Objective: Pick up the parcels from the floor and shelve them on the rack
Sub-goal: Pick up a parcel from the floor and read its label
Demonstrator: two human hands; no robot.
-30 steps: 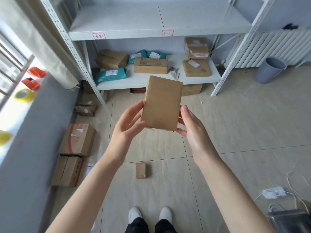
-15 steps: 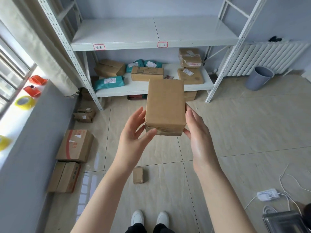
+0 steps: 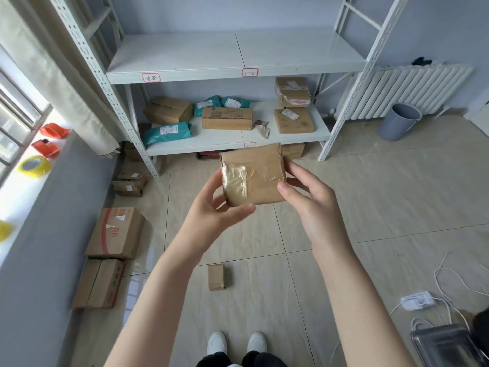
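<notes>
A small brown cardboard parcel (image 3: 260,176) with clear tape on its near face is held in front of me between both hands. My left hand (image 3: 211,217) grips its lower left corner, thumb under the bottom edge. My right hand (image 3: 311,205) holds its right side. Behind it stands the white rack (image 3: 238,72); its upper shelf is bare and its lower shelf (image 3: 304,137) carries several brown boxes and teal bags. On the floor lie a small brown parcel (image 3: 216,276), a taped box (image 3: 129,183) and a large box with red print (image 3: 116,233).
A second large box (image 3: 99,283) lies by the left wall. A grey bin (image 3: 398,121) and a white radiator (image 3: 412,91) stand to the right of the rack. Cables and a power strip (image 3: 418,300) lie at lower right. Tape rolls (image 3: 34,166) sit on the windowsill.
The parcel has been tilted in my hands so its taped end face now points at me. My view has moved closer to the rack.
</notes>
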